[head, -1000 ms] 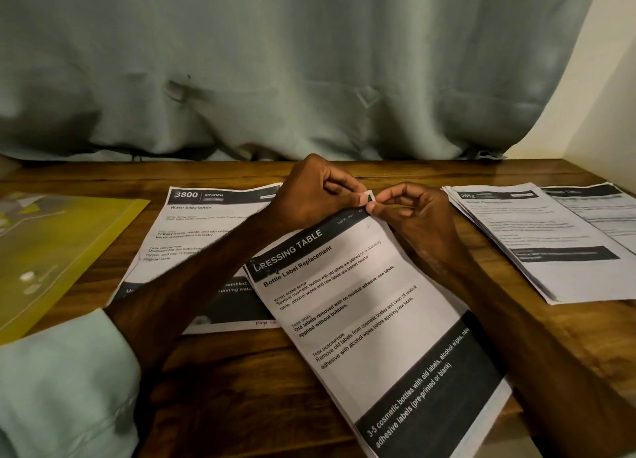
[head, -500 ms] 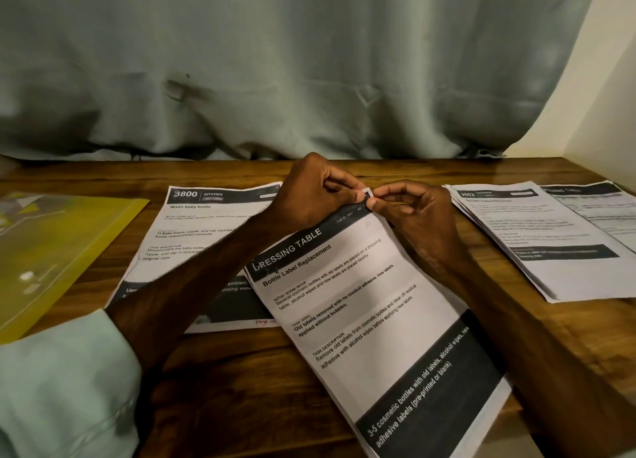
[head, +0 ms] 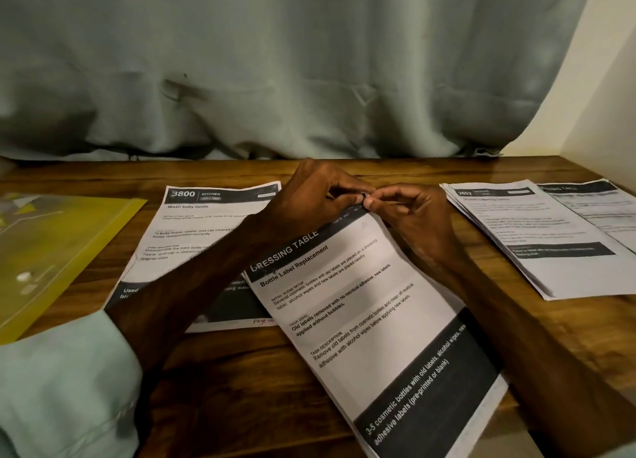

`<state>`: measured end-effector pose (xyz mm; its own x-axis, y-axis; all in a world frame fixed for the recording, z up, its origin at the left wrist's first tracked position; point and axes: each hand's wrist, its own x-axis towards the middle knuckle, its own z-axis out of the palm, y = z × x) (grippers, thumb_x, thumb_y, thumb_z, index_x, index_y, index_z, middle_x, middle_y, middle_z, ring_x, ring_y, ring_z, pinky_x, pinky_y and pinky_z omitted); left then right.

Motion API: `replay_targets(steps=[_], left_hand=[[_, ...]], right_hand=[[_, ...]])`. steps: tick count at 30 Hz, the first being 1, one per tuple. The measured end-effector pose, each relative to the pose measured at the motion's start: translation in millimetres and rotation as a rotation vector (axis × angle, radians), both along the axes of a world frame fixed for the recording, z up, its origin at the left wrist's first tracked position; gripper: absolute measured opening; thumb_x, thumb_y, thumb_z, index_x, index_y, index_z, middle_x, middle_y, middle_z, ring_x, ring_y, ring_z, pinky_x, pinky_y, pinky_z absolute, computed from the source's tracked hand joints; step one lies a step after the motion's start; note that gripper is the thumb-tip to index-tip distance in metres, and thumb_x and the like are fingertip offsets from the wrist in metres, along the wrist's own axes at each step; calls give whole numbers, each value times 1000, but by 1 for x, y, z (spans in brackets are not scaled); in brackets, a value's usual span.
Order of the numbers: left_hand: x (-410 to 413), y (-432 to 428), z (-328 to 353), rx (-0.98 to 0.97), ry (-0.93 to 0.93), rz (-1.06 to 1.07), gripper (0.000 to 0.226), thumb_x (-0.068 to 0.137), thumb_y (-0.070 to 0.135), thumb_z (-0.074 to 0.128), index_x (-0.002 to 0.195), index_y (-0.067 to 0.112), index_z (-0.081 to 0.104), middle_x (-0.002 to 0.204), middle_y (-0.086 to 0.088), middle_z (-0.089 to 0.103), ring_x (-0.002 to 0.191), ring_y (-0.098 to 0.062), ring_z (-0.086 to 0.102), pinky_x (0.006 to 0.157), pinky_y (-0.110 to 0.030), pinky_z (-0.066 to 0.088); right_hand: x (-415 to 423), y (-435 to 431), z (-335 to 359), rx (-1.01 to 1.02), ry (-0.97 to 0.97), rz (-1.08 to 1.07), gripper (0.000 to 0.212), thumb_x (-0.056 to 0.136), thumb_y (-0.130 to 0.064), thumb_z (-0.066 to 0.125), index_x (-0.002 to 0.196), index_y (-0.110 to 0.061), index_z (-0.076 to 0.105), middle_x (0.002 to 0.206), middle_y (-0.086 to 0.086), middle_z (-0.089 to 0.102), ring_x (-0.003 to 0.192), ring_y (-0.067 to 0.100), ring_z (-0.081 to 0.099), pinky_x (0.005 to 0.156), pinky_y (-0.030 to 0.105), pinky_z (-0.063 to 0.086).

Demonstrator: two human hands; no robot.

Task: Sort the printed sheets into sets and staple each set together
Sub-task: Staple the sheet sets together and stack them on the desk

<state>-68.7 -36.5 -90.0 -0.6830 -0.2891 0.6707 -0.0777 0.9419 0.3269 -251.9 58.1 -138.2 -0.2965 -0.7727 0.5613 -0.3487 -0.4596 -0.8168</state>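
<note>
A set of sheets headed "DRESSING TABLE" (head: 361, 306) lies tilted in front of me on the wooden table (head: 241, 388). My left hand (head: 316, 196) and my right hand (head: 409, 210) meet at its far top corner, and both pinch that corner between thumb and fingertips. Something small and dark shows between the fingertips; I cannot tell what it is. A sheet headed "3800 KITCHEN" (head: 203, 223) lies flat under my left forearm. No stapler is in view.
A stack of printed sheets (head: 537, 237) lies at the right, with another sheet (head: 599, 203) beside it at the table's right edge. A yellow plastic folder (head: 51, 251) lies at the left. A grey-green curtain (head: 275, 72) hangs behind the table.
Both hands stay at the top corner of the "DRESSING TABLE" set; the fingertips have shifted slightly. The papers have not moved.
</note>
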Motion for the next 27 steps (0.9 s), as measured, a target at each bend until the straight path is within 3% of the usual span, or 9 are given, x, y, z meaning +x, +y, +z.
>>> replay_targets(steps=[6,10,13,18,21,24,27], left_hand=[[0,1,1,-23,20,-10,24,88,10,79,112,14,78,107,0,78,97,-6,71,81,-24,59],[-1,1,1,-20,4,-15,20,89,14,78,108,17,80,104,4,79,91,-2,72,79,-25,59],[-1,0,1,-12,-20,-23,16,91,17,77,106,18,80,101,6,79,88,-2,72,77,-24,59],[-1,-10,-6,168,26,137,22,101,27,65,115,13,74,99,4,77,86,-2,71,78,-22,58],[2,-19,-8,347,7,176,33,92,29,76,121,14,70,104,6,75,92,-4,71,80,-19,59],[4,-25,-11,475,-101,119,31,85,26,84,112,14,75,96,3,78,89,-10,75,85,-31,62],[5,-24,-16,467,-102,73,14,82,13,85,93,18,79,85,2,79,78,-17,76,78,-40,64]], right_hand=[[-3,-2,-3,8,-12,28,22,84,-8,81,104,1,77,99,15,78,89,41,75,88,62,58],[-5,-3,-6,31,25,47,23,83,-15,84,105,-8,79,94,16,78,83,53,70,83,67,56],[-4,-5,-6,35,22,44,21,81,-15,86,99,-6,79,92,17,78,83,51,71,82,69,55],[-4,-2,-4,96,80,47,15,81,-13,85,91,-5,79,95,9,79,87,32,76,84,56,61],[-4,-1,-4,82,108,45,19,78,-13,87,91,-3,79,99,7,79,94,26,76,89,49,61],[-4,-2,-4,73,108,53,16,78,-7,86,92,-1,79,103,7,79,98,23,75,91,43,60],[-2,0,-3,60,111,79,14,78,-1,84,92,0,79,108,5,78,101,20,75,90,31,59]])
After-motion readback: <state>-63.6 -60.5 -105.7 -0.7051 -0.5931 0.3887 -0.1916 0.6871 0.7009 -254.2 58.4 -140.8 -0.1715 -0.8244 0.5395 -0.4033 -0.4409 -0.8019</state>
